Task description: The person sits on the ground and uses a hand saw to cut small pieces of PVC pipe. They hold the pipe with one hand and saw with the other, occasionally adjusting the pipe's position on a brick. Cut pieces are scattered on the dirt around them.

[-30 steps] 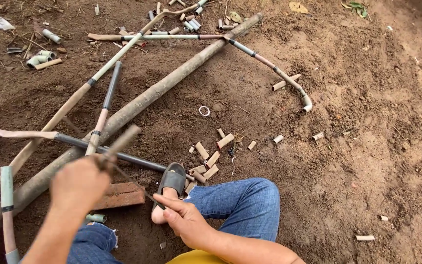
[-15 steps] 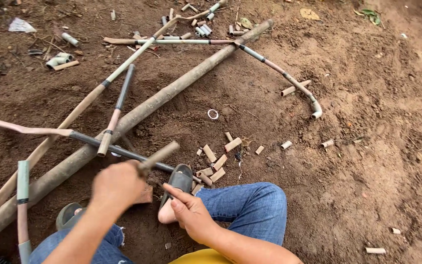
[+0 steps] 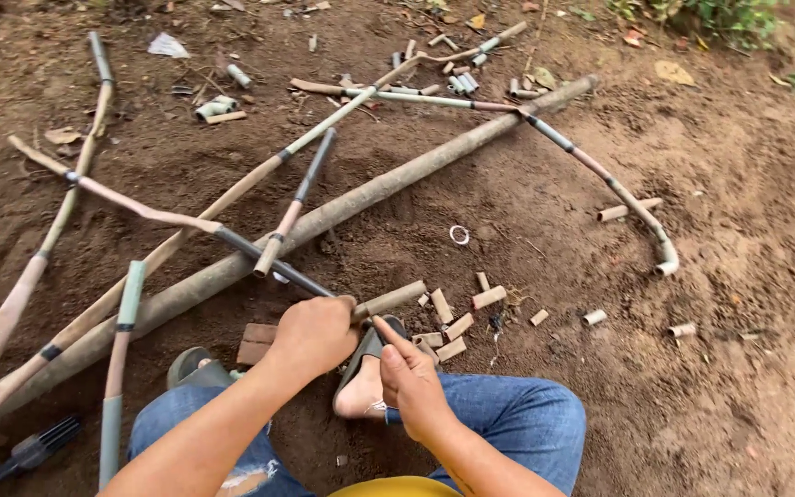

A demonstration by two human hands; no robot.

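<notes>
Between the knees, just above a sandalled foot (image 3: 361,387), a short tan bamboo segment (image 3: 396,299) juts from the left hand (image 3: 315,333), whose fist is wrapped fully round its near end. Beside it the right hand (image 3: 409,377) pinches something thin and dark at the segment's base; what it is cannot be told. Judging by that closeness, a slip could nick the fingers or the foot below. Cut tan bamboo offcuts (image 3: 457,322) lie just beside, a long grey-brown bamboo pole (image 3: 388,184) beyond
</notes>
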